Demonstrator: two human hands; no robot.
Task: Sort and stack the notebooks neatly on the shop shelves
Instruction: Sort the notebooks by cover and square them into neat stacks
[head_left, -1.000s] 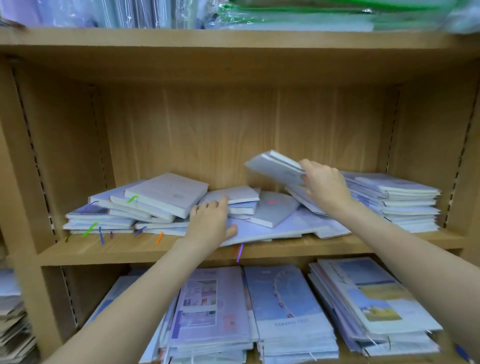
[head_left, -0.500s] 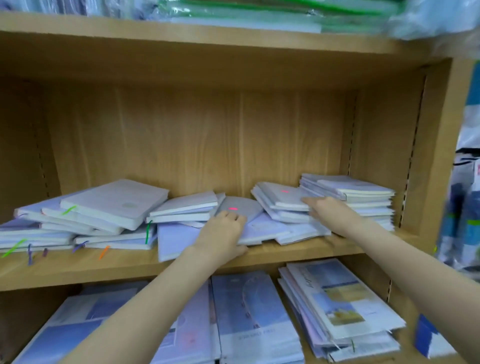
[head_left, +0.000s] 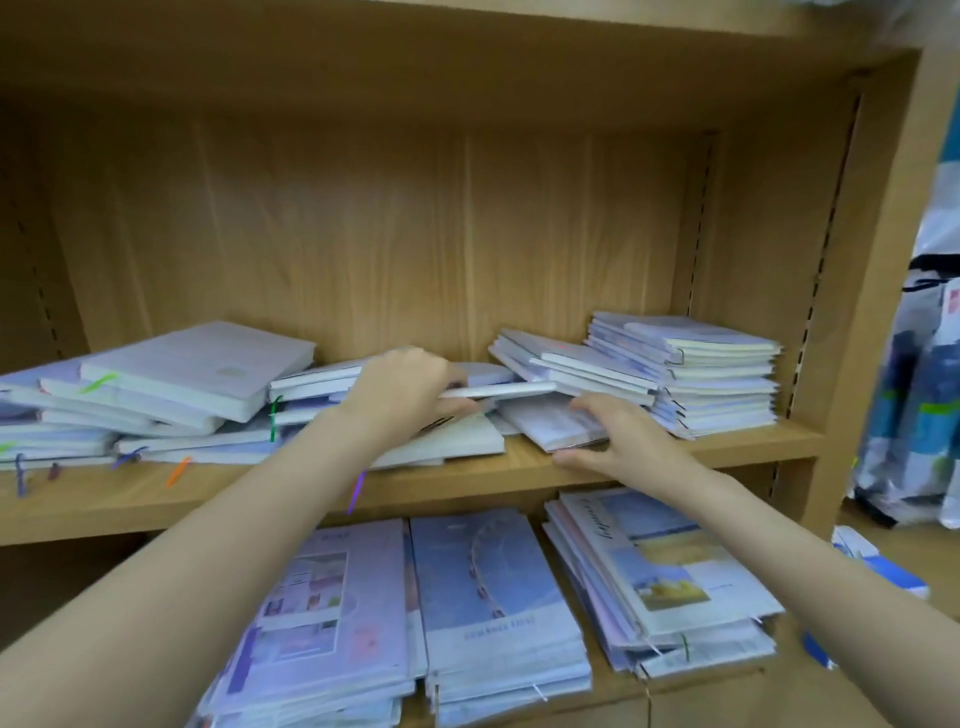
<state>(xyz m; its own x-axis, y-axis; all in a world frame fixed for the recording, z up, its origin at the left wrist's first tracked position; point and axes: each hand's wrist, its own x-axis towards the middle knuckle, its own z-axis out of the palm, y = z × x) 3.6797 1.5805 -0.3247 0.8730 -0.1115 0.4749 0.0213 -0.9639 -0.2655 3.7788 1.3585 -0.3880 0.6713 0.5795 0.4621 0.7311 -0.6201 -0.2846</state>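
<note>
1. Notebooks (head_left: 550, 364) lie in loose, uneven piles along the middle shelf (head_left: 675, 457) of a wooden bookcase, pale lilac and white covers, most of them flat, some leaning on their neighbours.
2. My left hand (head_left: 402, 387) is curled round a thin notebook (head_left: 498, 389), fingers over the top and the book held level just above the jumble at mid-shelf.
3. My right hand (head_left: 618, 441) grips a small notebook (head_left: 545, 428) at the shelf's front edge, thumb beneath and fingers laid over the cover; the book rests partly on the board, tilted toward me.
4. Behind my right hand a slanted pile leans against the tidy stack (head_left: 711, 374) at the right end, which stands square and close to the side wall (head_left: 872, 312).
5. At the left, a thick white book (head_left: 202, 364) sits tilted on top of a spread heap, with green, orange and purple ribbon markers (head_left: 179, 470) trailing over the shelf's front.
6. A purple ribbon (head_left: 357, 491) hangs off the shelf edge between my forearms.
7. On the lower shelf, three stacks of larger printed pads (head_left: 498, 587) lie flat side by side, the right one bearing a yellow-and-blue picture cover (head_left: 665, 566).
8. Beyond the bookcase at the right, wrapped goods (head_left: 924, 405) stand on the floor, blurred.
</note>
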